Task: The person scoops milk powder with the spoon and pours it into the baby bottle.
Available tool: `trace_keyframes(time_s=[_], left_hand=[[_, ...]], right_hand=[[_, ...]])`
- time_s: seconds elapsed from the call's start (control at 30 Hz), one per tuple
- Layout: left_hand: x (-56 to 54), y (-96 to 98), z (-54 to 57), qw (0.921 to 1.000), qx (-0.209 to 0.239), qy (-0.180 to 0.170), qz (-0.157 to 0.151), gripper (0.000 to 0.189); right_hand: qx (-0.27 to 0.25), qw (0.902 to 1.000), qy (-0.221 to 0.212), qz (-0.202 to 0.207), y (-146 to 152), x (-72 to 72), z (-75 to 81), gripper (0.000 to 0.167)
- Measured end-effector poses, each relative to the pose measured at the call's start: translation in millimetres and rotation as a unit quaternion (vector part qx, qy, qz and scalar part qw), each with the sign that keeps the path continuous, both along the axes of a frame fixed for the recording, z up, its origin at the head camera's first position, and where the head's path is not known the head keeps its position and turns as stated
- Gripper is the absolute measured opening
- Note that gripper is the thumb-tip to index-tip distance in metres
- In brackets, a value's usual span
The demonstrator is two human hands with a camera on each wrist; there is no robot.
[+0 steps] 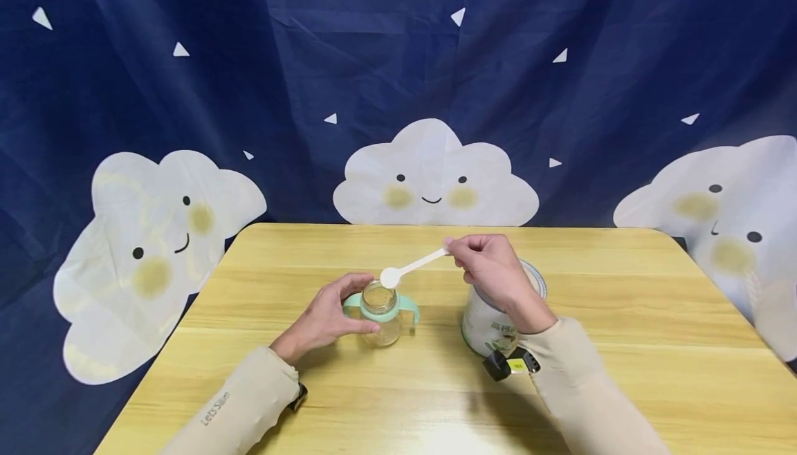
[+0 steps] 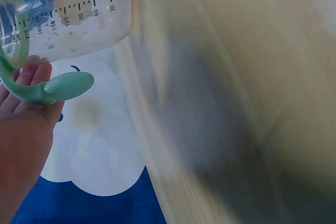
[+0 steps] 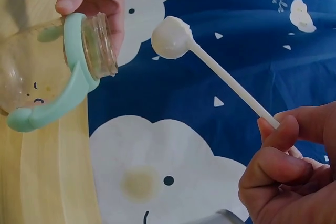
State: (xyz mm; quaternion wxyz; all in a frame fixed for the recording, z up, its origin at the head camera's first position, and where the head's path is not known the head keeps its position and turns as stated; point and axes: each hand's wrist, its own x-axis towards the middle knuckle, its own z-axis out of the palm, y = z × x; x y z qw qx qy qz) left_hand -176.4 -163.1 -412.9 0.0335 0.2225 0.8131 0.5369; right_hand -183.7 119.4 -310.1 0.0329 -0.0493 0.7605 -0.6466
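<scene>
- Head: right hand [image 1: 495, 268] is pinching a scoop [image 1: 418, 265], slanting left and near toward the upright bottle [image 1: 382, 313].
- Left wrist: left hand [image 2: 39, 73] is gripping the bottle.
- Right wrist: scoop is hovering near bottle's mouth.

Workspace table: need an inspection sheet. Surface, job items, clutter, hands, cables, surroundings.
Surface: wood-grain table, glare at the near side.
Job items: clear bottle with green handles, upright on the table, no cap on; white scoop, bowl above the bottle mouth, not touching; tin upright, partly hidden.
Clutter: nothing seen.
Left hand: holds the bottle near its collar.
Right hand: pinches the scoop's handle end.
Cables: nothing seen.
Surroundings: dark blue backdrop with smiling clouds and small white triangles.
</scene>
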Motion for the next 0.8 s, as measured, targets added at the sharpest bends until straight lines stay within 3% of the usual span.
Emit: trace_keyframes(time_s=[0.5,0.8], left_hand=[[2.5,-7.1,-1.0,0.9994,-0.02,-0.01,0.025,0.066],[4.1,-14.1,-1.8,0.9993,-0.017,-0.011,0.031,0.064]], right_hand=[[-0.018,0.9997,-0.012,0.015,-17.7,-1.5,-3.3,0.026],[0.003,1.0,0.0,0.009,-26.2,-0.9,-7.1,0.027]])
